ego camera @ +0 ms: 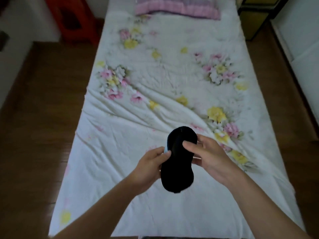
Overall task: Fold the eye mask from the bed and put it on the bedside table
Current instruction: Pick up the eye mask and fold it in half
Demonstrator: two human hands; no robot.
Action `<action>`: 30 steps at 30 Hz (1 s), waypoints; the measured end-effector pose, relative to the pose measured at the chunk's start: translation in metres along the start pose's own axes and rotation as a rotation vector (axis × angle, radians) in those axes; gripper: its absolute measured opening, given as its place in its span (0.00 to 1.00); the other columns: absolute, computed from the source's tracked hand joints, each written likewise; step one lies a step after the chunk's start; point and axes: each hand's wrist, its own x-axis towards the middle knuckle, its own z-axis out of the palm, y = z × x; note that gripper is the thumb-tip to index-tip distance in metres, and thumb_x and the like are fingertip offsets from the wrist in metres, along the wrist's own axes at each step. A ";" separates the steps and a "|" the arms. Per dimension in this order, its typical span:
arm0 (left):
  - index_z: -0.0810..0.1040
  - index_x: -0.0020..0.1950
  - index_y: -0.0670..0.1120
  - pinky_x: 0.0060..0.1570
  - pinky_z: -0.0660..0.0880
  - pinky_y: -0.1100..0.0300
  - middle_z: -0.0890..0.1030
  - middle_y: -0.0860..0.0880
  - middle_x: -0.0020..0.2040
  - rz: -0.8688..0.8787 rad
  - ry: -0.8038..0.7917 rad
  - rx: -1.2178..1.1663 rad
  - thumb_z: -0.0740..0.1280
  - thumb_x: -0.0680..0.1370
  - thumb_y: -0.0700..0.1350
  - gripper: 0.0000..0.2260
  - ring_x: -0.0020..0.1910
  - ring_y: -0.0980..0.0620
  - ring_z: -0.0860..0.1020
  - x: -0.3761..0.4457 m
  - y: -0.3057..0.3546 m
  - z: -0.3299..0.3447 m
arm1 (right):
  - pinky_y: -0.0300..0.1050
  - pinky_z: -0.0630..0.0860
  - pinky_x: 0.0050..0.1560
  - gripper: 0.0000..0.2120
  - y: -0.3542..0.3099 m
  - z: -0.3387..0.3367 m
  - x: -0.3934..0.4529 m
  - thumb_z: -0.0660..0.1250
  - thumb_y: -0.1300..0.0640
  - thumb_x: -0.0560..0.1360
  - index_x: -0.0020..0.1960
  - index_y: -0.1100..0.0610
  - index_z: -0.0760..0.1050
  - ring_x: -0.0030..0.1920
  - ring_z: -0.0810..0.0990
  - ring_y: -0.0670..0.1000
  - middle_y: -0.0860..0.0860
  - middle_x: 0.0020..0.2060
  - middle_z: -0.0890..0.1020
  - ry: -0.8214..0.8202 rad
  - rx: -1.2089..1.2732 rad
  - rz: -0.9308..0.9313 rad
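Observation:
A black eye mask (177, 169) hangs lengthwise in the air above the near half of the bed (155, 75). My left hand (148, 164) pinches its left edge near the middle, where a bit of light blue shows. On the right side, my right hand (207, 152) grips it with the thumb pressed on the front of the upper lobe. The mask's lower lobe dangles free. Both forearms reach in from the bottom of the view.
The bed has a white sheet with pink and yellow flowers, wrinkled across the middle. A pink checked pillow (177, 7) lies at the head. An orange piece of furniture (72, 19) stands at the far left, dark shelving (255, 16) at the far right. Wooden floor (39, 100) flanks the bed.

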 end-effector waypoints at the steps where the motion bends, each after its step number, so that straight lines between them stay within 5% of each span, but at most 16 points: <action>1: 0.76 0.63 0.34 0.64 0.72 0.40 0.79 0.32 0.59 -0.011 -0.031 -0.068 0.60 0.84 0.43 0.15 0.59 0.35 0.78 -0.018 0.012 0.007 | 0.43 0.81 0.46 0.18 -0.015 0.009 -0.014 0.78 0.47 0.68 0.55 0.52 0.84 0.53 0.86 0.53 0.52 0.51 0.88 -0.001 -0.004 0.005; 7: 0.79 0.66 0.45 0.70 0.71 0.41 0.80 0.40 0.66 -0.059 -0.122 -0.246 0.59 0.84 0.52 0.18 0.66 0.40 0.78 -0.114 0.071 0.043 | 0.45 0.81 0.42 0.09 -0.085 0.050 -0.082 0.77 0.56 0.72 0.51 0.55 0.84 0.49 0.88 0.53 0.53 0.47 0.89 0.105 0.007 0.027; 13: 0.83 0.59 0.44 0.53 0.83 0.47 0.86 0.42 0.57 0.041 -0.043 -0.030 0.74 0.75 0.43 0.13 0.56 0.43 0.84 -0.178 0.087 0.065 | 0.43 0.81 0.36 0.08 -0.133 0.071 -0.120 0.77 0.57 0.71 0.50 0.55 0.84 0.44 0.88 0.50 0.49 0.42 0.90 0.143 0.024 -0.075; 16: 0.82 0.60 0.42 0.48 0.83 0.52 0.87 0.42 0.55 0.068 -0.023 -0.069 0.74 0.75 0.40 0.13 0.54 0.43 0.85 -0.191 0.092 0.074 | 0.50 0.84 0.43 0.04 -0.149 0.077 -0.132 0.78 0.59 0.70 0.44 0.53 0.86 0.46 0.88 0.53 0.50 0.41 0.89 0.156 -0.030 -0.214; 23: 0.81 0.58 0.36 0.42 0.83 0.59 0.86 0.38 0.54 0.108 0.014 -0.255 0.67 0.79 0.35 0.09 0.49 0.45 0.87 -0.210 0.108 0.078 | 0.41 0.81 0.53 0.16 -0.153 0.077 -0.169 0.74 0.67 0.70 0.49 0.46 0.87 0.52 0.86 0.48 0.45 0.47 0.89 0.005 -0.331 -0.747; 26: 0.82 0.57 0.36 0.42 0.83 0.60 0.86 0.39 0.54 0.132 0.017 -0.277 0.65 0.80 0.35 0.09 0.52 0.44 0.86 -0.214 0.110 0.075 | 0.45 0.77 0.64 0.24 -0.136 0.072 -0.176 0.69 0.76 0.69 0.51 0.49 0.86 0.62 0.82 0.48 0.46 0.52 0.88 -0.057 -0.460 -0.818; 30: 0.82 0.59 0.38 0.46 0.82 0.60 0.85 0.39 0.57 0.142 -0.018 -0.276 0.64 0.80 0.35 0.10 0.57 0.41 0.84 -0.217 0.108 0.072 | 0.51 0.77 0.65 0.29 -0.119 0.071 -0.183 0.66 0.80 0.66 0.53 0.51 0.86 0.67 0.78 0.49 0.47 0.55 0.87 -0.046 -0.676 -0.916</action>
